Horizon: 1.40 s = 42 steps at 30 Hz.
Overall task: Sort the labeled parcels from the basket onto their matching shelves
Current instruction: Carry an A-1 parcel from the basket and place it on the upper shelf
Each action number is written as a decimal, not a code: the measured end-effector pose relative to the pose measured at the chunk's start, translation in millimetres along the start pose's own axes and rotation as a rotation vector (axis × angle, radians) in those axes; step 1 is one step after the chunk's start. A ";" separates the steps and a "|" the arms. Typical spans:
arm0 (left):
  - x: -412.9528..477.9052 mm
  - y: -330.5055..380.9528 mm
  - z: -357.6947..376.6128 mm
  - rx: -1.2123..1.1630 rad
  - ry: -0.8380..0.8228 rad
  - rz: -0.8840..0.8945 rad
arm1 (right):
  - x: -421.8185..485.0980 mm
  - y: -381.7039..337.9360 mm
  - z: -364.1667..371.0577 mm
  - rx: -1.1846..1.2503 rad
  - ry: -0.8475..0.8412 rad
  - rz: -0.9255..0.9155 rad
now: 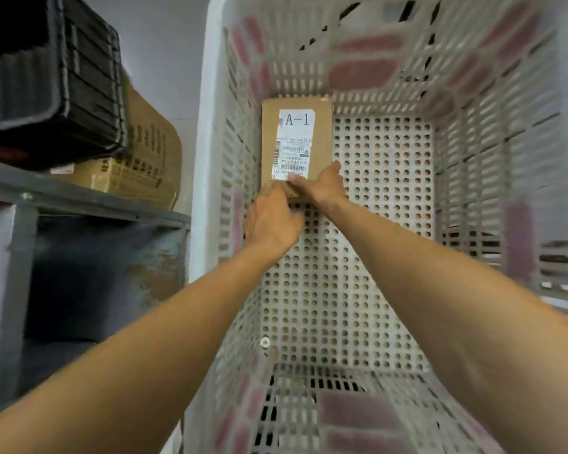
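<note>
A small brown cardboard parcel (320, 132) with a white label reading "A-1" lies at the far left of the floor of a large white perforated basket (358, 290). Both my arms reach down into the basket. My left hand (273, 221) touches the parcel's near left corner with its fingers curled at the edge. My right hand (325, 183) grips the near right end, thumb lying over the label's lower edge. No other parcel shows in the basket.
A grey metal shelf rack (79, 201) stands to the left of the basket. On its upper shelf sit a black ribbed crate (56, 80) and a printed cardboard box (145, 158). The basket's slotted walls (489, 109) rise high all around the parcel.
</note>
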<state>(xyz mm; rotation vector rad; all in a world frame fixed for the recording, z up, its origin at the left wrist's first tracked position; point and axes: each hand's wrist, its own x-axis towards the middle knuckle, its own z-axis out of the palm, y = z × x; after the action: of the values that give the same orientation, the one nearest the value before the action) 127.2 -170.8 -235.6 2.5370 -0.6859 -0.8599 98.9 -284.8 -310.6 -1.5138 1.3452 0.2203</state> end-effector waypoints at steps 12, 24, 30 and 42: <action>0.0 -12.1 28.6 -0.077 0.010 -0.167 | -39.1 63.4 -17.2 0.212 0.176 0.144; -31.3 -34.0 104.4 -0.308 -0.466 -0.254 | -79.2 161.5 -45.8 0.327 0.121 0.163; -28.1 -37.4 107.6 -0.483 -0.562 -0.237 | -84.0 172.6 -44.8 0.501 0.063 0.067; -110.3 11.0 22.3 -0.485 -0.495 -0.099 | -186.9 121.0 -100.8 0.451 -0.033 -0.111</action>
<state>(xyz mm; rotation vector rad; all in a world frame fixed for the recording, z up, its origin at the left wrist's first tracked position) 32.7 -122.8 -196.1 1.9489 -0.4161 -1.5080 -112.2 -225.1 -202.7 -1.1907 1.1833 -0.1228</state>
